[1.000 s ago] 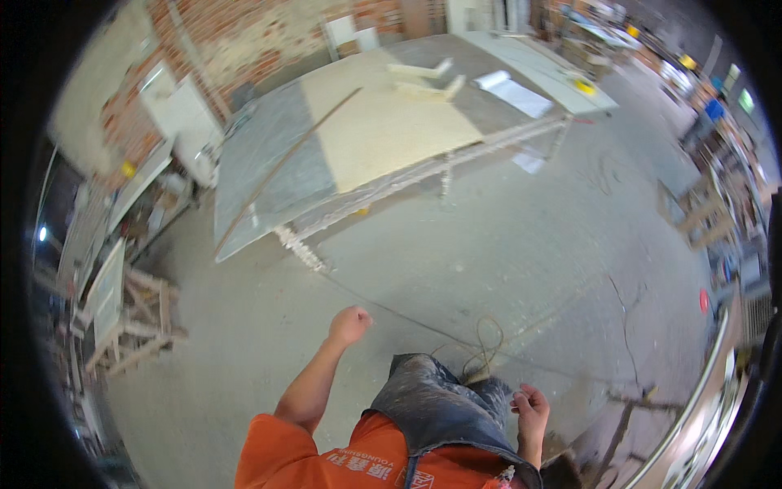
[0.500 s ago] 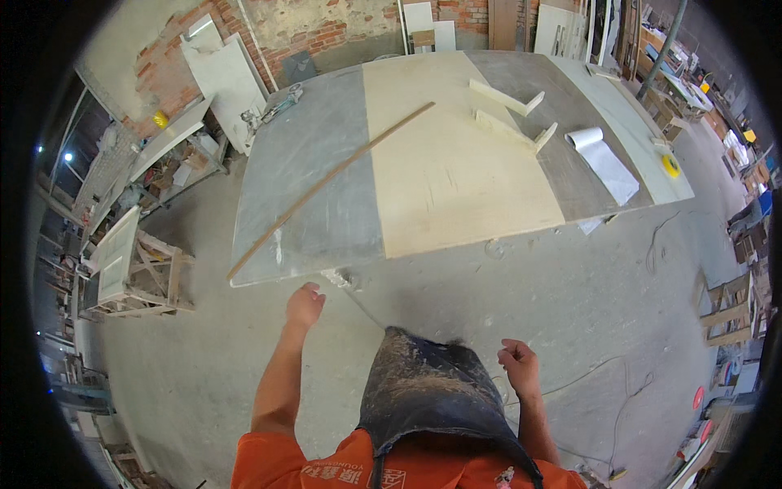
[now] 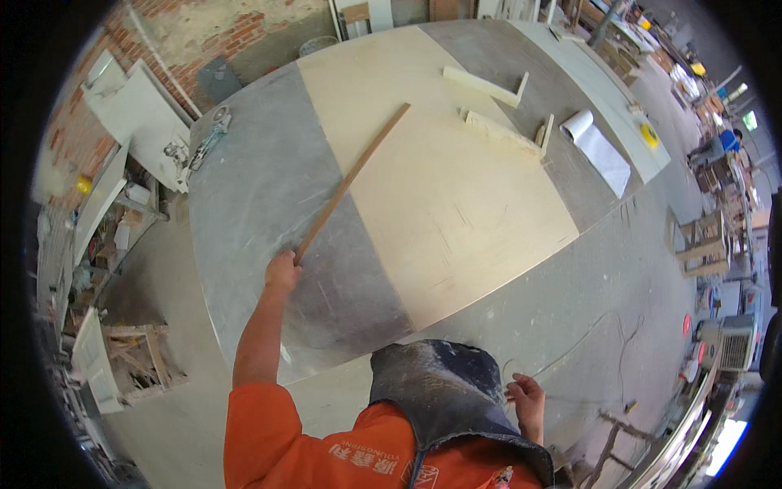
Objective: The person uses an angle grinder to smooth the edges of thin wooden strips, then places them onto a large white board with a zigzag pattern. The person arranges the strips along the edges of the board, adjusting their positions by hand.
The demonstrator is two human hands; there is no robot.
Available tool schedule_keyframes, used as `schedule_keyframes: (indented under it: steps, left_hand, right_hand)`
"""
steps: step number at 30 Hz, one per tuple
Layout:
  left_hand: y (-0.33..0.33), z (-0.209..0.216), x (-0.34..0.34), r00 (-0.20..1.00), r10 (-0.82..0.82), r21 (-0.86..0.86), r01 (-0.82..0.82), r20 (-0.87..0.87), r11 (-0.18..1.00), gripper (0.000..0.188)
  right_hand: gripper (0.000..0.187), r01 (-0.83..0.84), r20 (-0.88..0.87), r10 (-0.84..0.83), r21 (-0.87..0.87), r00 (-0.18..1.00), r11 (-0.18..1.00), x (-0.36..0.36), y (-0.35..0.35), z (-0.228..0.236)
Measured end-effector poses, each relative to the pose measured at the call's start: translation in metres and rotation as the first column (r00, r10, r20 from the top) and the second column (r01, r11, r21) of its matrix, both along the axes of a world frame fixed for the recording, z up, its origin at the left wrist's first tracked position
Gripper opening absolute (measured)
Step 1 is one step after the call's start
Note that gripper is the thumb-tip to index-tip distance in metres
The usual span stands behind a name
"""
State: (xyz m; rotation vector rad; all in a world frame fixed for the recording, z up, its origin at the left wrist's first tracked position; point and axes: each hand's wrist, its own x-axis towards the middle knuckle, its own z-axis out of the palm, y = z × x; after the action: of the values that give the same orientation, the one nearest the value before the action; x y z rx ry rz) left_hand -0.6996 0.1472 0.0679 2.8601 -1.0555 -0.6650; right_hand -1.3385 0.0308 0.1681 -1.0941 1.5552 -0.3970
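Note:
My left hand point(image 3: 282, 273) reaches out over the grey worktable point(image 3: 252, 204) and closes on the near end of a long thin wooden strip point(image 3: 354, 179). The strip lies diagonally across the table, its far end on a pale plywood sheet point(image 3: 444, 196). My right hand point(image 3: 527, 399) hangs low beside my dark apron, fingers curled, with nothing visible in it. My sleeves are orange.
Two short pale wood pieces point(image 3: 482, 85) and a roll of white paper point(image 3: 599, 147) lie at the table's far right. A metal tool point(image 3: 208, 138) rests at the far left corner. White panels point(image 3: 138, 114) lean on a brick wall. Wooden trestles point(image 3: 122, 367) stand left.
I have stepped up to the table, which now fills the view. My left hand rose from my side and took hold of the strip's near end.

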Motion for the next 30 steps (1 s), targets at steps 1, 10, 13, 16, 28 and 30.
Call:
schedule_keyframes:
  steps: [1,10,13,16,28,30]
  left_hand:
    - [0.004,-0.006,0.010,1.000,0.002,-0.017,-0.003,-0.021,1.000,0.033]
    - [-0.025,0.050,-0.014,0.459,0.315,-0.094,-0.673,-0.831,0.733,0.017]
    - [-0.049,0.098,-0.050,0.344,0.204,-0.085,-0.666,-0.917,0.741,0.020]
    - [-0.084,0.146,-0.091,0.306,0.053,-0.173,-0.663,-0.950,0.729,0.027]
    - [-0.283,0.316,-0.382,0.290,-0.614,-0.642,-0.592,-0.734,0.488,0.039]
    - [-0.309,0.347,-0.471,0.245,-0.753,-0.717,-0.574,-0.611,0.396,0.042]
  right_hand:
    - [0.030,-0.031,0.003,0.031,-0.020,1.000,0.999,0.008,0.003,-0.003]
    - [0.030,0.063,0.030,-0.063,0.000,0.998,0.998,0.044,0.017,-0.014]
    - [0.029,0.088,0.026,-0.088,0.007,0.996,0.996,0.041,0.024,-0.012]
    - [0.029,0.116,0.070,-0.116,0.007,0.991,0.993,0.019,0.035,-0.028]
    - [0.036,0.143,0.017,-0.144,-0.289,0.989,0.947,-0.158,0.018,-0.012]
    - [0.038,0.074,-0.050,-0.095,-0.318,0.994,0.945,-0.202,0.005,0.022]
